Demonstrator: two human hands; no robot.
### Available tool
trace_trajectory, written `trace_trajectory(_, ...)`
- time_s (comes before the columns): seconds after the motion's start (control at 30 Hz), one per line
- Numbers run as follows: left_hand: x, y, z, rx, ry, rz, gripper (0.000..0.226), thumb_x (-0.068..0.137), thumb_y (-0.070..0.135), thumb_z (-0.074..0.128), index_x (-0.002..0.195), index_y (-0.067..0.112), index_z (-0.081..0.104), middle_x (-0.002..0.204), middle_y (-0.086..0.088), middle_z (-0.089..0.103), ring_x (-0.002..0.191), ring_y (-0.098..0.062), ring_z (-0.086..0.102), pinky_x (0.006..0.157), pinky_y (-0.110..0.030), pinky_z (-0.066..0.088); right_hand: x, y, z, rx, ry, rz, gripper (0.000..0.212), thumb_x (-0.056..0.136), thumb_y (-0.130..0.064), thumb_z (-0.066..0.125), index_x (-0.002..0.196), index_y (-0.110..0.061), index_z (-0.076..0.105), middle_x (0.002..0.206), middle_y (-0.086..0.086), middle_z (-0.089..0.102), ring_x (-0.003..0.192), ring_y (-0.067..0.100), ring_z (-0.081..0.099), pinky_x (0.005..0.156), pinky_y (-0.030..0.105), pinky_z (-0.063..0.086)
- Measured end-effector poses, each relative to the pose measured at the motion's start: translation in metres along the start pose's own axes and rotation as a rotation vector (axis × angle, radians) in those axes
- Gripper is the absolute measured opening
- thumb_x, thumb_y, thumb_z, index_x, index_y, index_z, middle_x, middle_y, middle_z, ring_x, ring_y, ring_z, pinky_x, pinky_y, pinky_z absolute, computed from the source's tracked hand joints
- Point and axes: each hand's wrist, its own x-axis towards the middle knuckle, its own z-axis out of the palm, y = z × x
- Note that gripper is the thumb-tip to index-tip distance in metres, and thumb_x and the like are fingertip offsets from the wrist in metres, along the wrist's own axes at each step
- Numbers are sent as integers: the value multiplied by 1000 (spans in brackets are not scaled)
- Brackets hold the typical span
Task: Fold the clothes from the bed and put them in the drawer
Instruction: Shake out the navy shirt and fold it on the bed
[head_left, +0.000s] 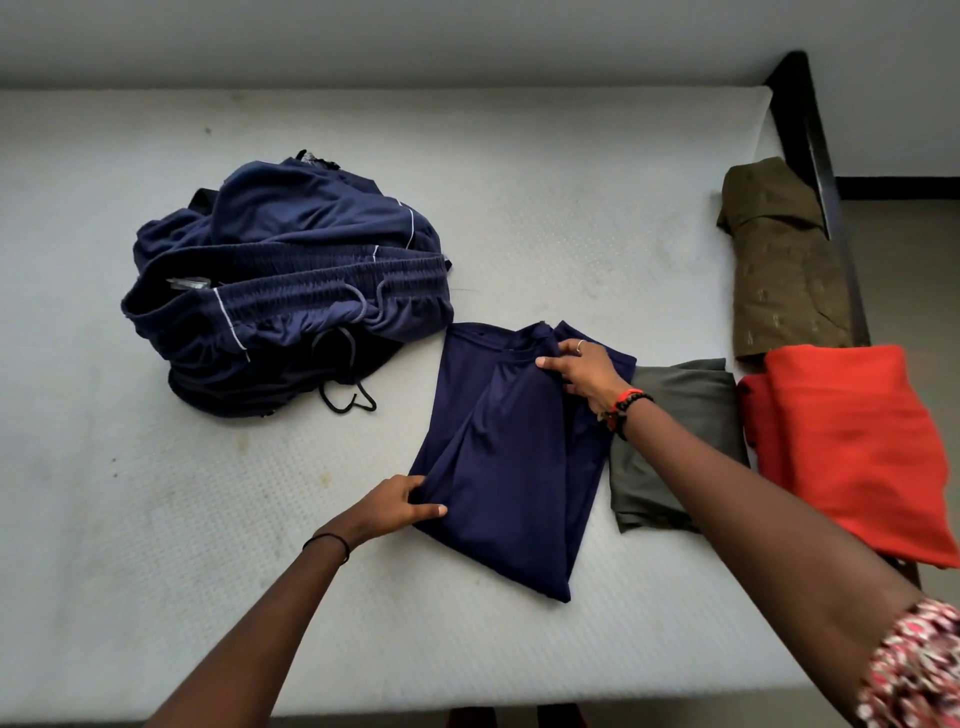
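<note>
A dark navy garment (511, 467) lies partly folded in the middle of the white mattress (156, 519). My left hand (397, 506) pinches its near left edge, fingers curled into the cloth. My right hand (584, 371) grips a fold at its far right corner. To the left, farther back, sits an unfolded heap of navy clothes (291, 291) with a drawstring waistband. On the right lie folded pieces: a grey-green one (675, 415), a red one (852, 447) and an olive one (779, 270).
The dark bed frame (810, 135) runs along the mattress's right end, with floor beyond it. A pale wall stands behind the bed. No drawer is in view.
</note>
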Motion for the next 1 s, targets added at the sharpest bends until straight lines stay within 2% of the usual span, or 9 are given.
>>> trace_trajectory(0.1, -1, 2, -2, -1, 61, 20, 15, 86, 27, 68, 100, 25, 63, 94, 10, 67, 90, -6, 63, 84, -25, 51, 0, -2, -4, -77, 107, -102, 15, 82, -10, 70, 93, -12, 60, 87, 1, 65, 85, 16, 62, 65, 19, 47)
trace_trajectory(0.2, -5, 3, -2, 75, 194, 58, 46, 82, 35, 70, 123, 24, 53, 111, 8, 60, 104, -8, 58, 88, -23, 45, -11, 4, -3, -296, 236, -185, 37, 88, -17, 63, 122, -8, 51, 108, 8, 59, 101, 21, 57, 84, 27, 45)
trace_trajectory(0.3, -16, -6, 4, 547, 499, 362, 75, 80, 50, 65, 143, 24, 34, 137, 9, 43, 123, -5, 43, 105, -26, 31, -49, 29, 10, -613, 359, -392, 54, 92, -23, 57, 138, -2, 40, 130, 20, 49, 122, 33, 45, 104, 39, 35)
trace_trajectory(0.43, -22, -15, 19, 1105, 355, 598, 83, 79, 45, 51, 151, 21, 17, 159, 1, 14, 145, -15, 16, 115, -42, 15, -118, 104, 46, -992, 204, -584, 84, 83, -53, 46, 147, -2, 26, 150, 17, 32, 140, 30, 29, 115, 39, 21)
trace_trajectory(0.53, -14, -23, 31, 1260, 342, 639, 80, 76, 26, 46, 151, 17, 20, 158, -3, 16, 145, -17, 19, 113, -46, 17, -152, 157, 67, -1214, 5, -659, 99, 70, -49, 63, 147, -2, 23, 155, 15, 20, 144, 24, 17, 113, 42, 16)
trace_trajectory(0.63, -3, -26, 32, 1303, 382, 601, 83, 71, 24, 46, 150, 14, 22, 157, -5, 19, 144, -17, 22, 114, -46, 17, -157, 179, 75, -1298, 1, -617, 94, 64, -22, 70, 145, 0, 28, 154, 17, 23, 143, 25, 21, 112, 46, 18)
trace_trajectory(0.73, 3, -22, 30, 1361, 370, 590, 78, 75, 21, 45, 149, 11, 24, 157, -6, 21, 144, -19, 22, 112, -46, 18, -154, 182, 78, -1327, 46, -547, 89, 62, -14, 65, 144, 1, 31, 152, 18, 28, 142, 27, 27, 110, 51, 20)
trace_trajectory(0.83, 4, -17, 27, 1384, 357, 572, 68, 81, 15, 28, 148, 10, 24, 156, -6, 24, 144, -19, 19, 114, -44, 16, -154, 179, 76, -1376, 94, -551, 71, 75, -6, 47, 143, 3, 31, 151, 21, 29, 141, 30, 29, 109, 54, 20)
trace_trajectory(1.0, -5, -14, 25, 1338, 253, 501, 70, 84, 26, 30, 150, 10, 15, 153, -4, 29, 145, -15, 12, 114, -45, 13, -156, 176, 62, -1361, 100, -461, 61, 80, 2, 22, 140, 4, 28, 146, 22, 37, 135, 31, 38, 107, 52, 20)
